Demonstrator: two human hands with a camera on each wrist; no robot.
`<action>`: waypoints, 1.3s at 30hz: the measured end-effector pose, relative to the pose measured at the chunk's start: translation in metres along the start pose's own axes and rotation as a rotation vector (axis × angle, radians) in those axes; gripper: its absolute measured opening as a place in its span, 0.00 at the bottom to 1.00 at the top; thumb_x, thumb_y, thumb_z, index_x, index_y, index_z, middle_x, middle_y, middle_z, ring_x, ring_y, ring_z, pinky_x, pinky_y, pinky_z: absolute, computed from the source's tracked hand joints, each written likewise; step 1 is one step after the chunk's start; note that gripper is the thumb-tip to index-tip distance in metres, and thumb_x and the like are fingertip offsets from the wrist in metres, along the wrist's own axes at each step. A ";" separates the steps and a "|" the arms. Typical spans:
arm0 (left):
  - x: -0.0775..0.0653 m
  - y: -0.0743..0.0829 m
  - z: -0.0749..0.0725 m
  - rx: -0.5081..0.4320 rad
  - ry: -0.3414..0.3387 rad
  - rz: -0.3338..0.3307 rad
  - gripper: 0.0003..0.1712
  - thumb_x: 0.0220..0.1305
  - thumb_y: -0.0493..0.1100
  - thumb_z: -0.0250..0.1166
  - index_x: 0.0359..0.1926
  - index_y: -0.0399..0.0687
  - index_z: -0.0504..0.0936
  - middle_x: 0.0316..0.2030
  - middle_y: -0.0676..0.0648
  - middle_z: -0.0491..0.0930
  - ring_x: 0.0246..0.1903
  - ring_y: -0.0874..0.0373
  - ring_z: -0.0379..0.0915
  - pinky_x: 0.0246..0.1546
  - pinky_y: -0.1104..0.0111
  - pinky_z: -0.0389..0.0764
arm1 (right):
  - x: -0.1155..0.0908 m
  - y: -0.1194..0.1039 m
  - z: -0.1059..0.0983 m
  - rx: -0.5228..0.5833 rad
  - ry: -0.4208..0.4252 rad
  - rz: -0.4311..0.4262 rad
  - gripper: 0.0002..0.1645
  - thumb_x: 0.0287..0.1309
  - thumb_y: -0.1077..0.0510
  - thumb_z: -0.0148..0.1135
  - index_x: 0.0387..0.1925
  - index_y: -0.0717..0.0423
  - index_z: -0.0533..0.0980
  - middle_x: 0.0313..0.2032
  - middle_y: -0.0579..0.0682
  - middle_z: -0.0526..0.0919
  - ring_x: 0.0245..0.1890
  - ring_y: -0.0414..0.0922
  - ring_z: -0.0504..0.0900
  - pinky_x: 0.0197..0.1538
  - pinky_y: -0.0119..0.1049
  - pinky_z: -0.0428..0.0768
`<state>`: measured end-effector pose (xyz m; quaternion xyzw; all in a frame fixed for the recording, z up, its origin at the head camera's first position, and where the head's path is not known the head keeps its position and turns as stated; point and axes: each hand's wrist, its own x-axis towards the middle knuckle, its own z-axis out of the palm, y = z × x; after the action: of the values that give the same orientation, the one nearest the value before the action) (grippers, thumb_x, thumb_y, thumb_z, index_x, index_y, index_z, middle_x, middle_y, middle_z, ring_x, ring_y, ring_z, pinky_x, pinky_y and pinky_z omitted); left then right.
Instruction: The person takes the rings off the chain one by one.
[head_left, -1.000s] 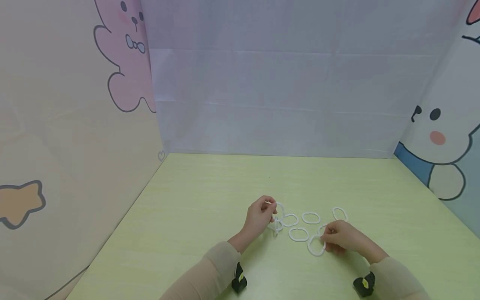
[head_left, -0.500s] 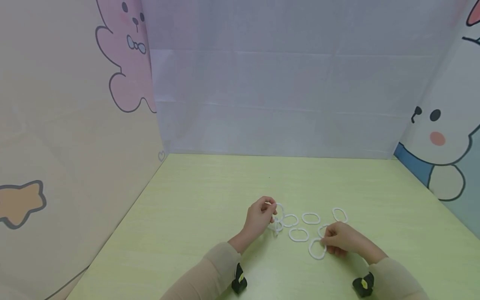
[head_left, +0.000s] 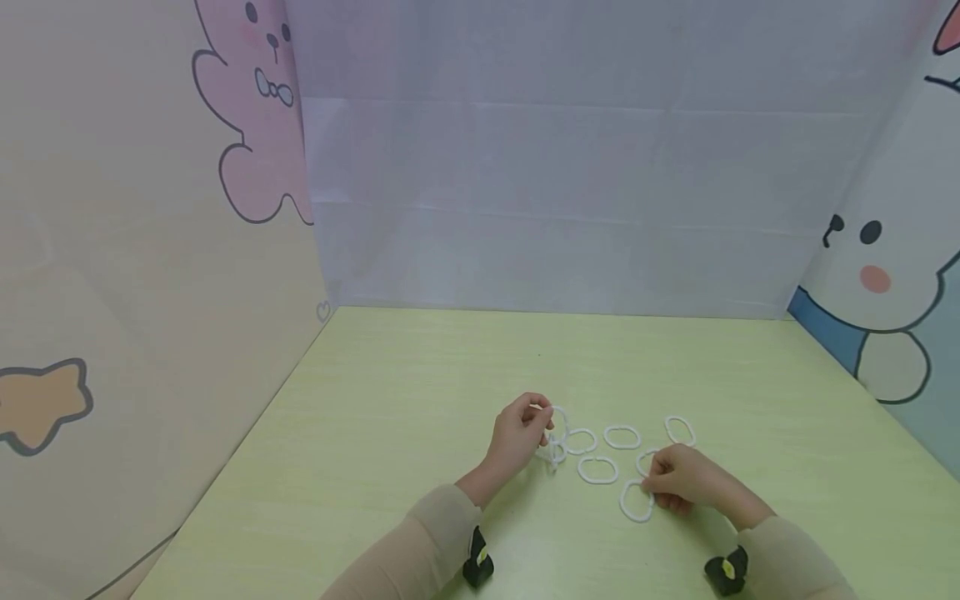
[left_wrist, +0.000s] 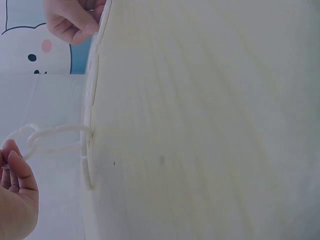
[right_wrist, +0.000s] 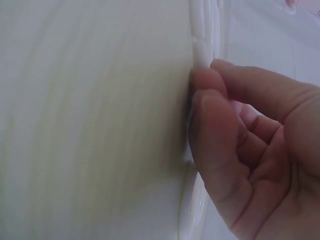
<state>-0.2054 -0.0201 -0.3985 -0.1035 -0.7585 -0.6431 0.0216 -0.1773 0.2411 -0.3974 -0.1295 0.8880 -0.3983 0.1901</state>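
Note:
In the head view, my left hand [head_left: 517, 429] pinches a white oval link [head_left: 567, 422] between thumb and fingertips. More white links [head_left: 555, 457] hang joined below it, partly behind the fingers. The left wrist view shows the held link [left_wrist: 55, 130] lifted, looping into others near the tabletop. My right hand [head_left: 686, 477] pinches the edge of another white link [head_left: 637, 521], close over the table. From the right wrist, the thumb and fingertips come together low at the surface, hiding most of that link; a white link [right_wrist: 201, 52] shows beyond them.
Several loose white links lie between and beyond the hands, among them one in the middle [head_left: 597, 482], one behind it [head_left: 622, 427] and one at far right [head_left: 667, 429]. The yellow-green table [head_left: 420, 358] meets cartoon-printed cloth walls at the sides and a plain cloth [head_left: 555, 208] behind.
The link at my right fingertips has shifted slightly toward the near edge and to the right. My left hand has stayed in place with its joined links.

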 end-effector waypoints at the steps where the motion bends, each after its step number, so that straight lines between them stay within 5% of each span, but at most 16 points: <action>1: 0.000 0.000 0.000 -0.001 0.000 -0.001 0.05 0.65 0.40 0.57 0.37 0.43 0.76 0.27 0.38 0.79 0.16 0.63 0.69 0.16 0.75 0.68 | 0.000 0.000 0.000 0.000 0.000 0.001 0.13 0.54 0.61 0.63 0.18 0.59 0.70 0.14 0.48 0.74 0.14 0.41 0.72 0.19 0.35 0.75; 13: 0.001 0.001 0.000 -0.012 0.007 -0.001 0.04 0.65 0.39 0.58 0.37 0.43 0.76 0.26 0.40 0.79 0.16 0.63 0.69 0.16 0.75 0.67 | 0.001 -0.004 -0.007 0.030 0.016 -0.033 0.12 0.56 0.60 0.60 0.20 0.60 0.71 0.16 0.49 0.75 0.14 0.42 0.73 0.19 0.35 0.74; 31: 0.003 -0.001 0.000 -0.012 0.005 0.008 0.04 0.65 0.40 0.58 0.37 0.43 0.76 0.26 0.39 0.79 0.16 0.63 0.69 0.16 0.75 0.68 | 0.013 -0.018 -0.015 0.273 0.197 -0.070 0.16 0.62 0.58 0.57 0.37 0.71 0.72 0.26 0.55 0.78 0.22 0.44 0.76 0.26 0.38 0.79; 39: 0.004 -0.002 0.000 -0.016 0.006 0.007 0.04 0.65 0.39 0.58 0.37 0.43 0.76 0.26 0.38 0.79 0.16 0.62 0.69 0.16 0.75 0.68 | 0.016 -0.026 -0.016 0.378 0.207 -0.098 0.18 0.63 0.58 0.55 0.39 0.74 0.70 0.28 0.54 0.77 0.25 0.44 0.77 0.29 0.37 0.80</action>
<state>-0.2093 -0.0201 -0.3998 -0.1042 -0.7529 -0.6493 0.0254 -0.1970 0.2288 -0.3722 -0.0930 0.8051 -0.5774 0.0992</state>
